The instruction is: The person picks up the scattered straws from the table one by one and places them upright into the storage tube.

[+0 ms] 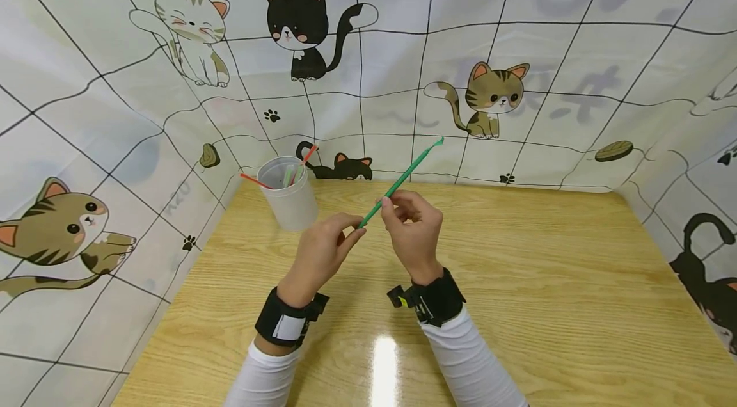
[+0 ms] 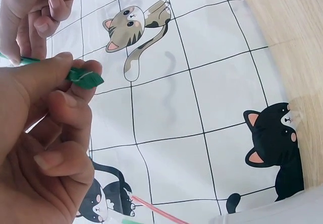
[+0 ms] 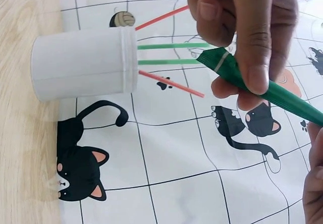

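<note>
A slim green wrapped straw (image 1: 405, 176) is held slantwise above the table, its far end up and to the right, crinkled and thin at the tip. My left hand (image 1: 325, 250) pinches its lower end between thumb and fingers. Higher up the length, my right hand (image 1: 416, 228) pinches it between thumb and forefinger, the other fingers curled. In the left wrist view, a flattened green end of the straw (image 2: 86, 77) pokes past my left fingertips. The right wrist view shows this flat end with a pale line across it, and only part of my right hand (image 3: 314, 176) at the edge.
To the left, a white plastic cup (image 1: 295, 205) stands upright at the table's back, holding several red and green straws. A wooden table (image 1: 547, 279) lies beneath the hands. Behind and beside it hangs a cat-printed, gridded sheet (image 1: 391, 74).
</note>
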Available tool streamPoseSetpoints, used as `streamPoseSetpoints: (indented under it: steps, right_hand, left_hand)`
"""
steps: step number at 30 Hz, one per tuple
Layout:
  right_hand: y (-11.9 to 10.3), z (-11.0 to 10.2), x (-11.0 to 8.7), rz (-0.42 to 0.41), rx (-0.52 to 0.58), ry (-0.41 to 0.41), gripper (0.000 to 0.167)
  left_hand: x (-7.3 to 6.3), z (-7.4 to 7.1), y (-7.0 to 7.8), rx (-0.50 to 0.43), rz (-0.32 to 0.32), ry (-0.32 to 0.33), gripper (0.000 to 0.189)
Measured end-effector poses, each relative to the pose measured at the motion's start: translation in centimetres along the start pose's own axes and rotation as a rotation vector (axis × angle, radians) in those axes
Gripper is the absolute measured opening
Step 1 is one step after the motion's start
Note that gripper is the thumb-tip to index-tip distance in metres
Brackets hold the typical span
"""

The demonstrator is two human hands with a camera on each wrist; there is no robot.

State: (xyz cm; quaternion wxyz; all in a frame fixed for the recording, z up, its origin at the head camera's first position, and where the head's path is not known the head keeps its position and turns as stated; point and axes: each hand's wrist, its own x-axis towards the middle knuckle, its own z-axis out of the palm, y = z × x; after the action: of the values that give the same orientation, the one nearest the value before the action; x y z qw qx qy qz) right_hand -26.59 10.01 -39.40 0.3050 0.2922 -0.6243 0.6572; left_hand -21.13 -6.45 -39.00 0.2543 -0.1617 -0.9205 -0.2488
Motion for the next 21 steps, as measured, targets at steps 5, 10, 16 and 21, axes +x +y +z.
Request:
streamPoseSetpoints:
  steps: [5,10,16,21]
  right_hand:
    - [-0.6,0.0,0.6,0.012,0.037,-0.009,0.01]
    - [-1.3,0.0,0.9,-0.022,0.059,-0.008,0.011]
    - [-2.2,0.1,1.1,-0.07,0.057,-0.027,0.012]
    - [-2.9,0.2,1.2,-0.136,0.008,-0.043,0.009]
  left_hand:
    - [0.5,-0.8,-0.5,0.002,0.015,0.05,0.016]
    - [0.8,-1.5,-0.9,0.006,0.033,0.122,0.016]
    - [1.0,-2.2,-1.3,0.0,0.051,0.19,0.017]
    - [1.5,-2.8,-1.3,0.001,0.071,0.234,0.019]
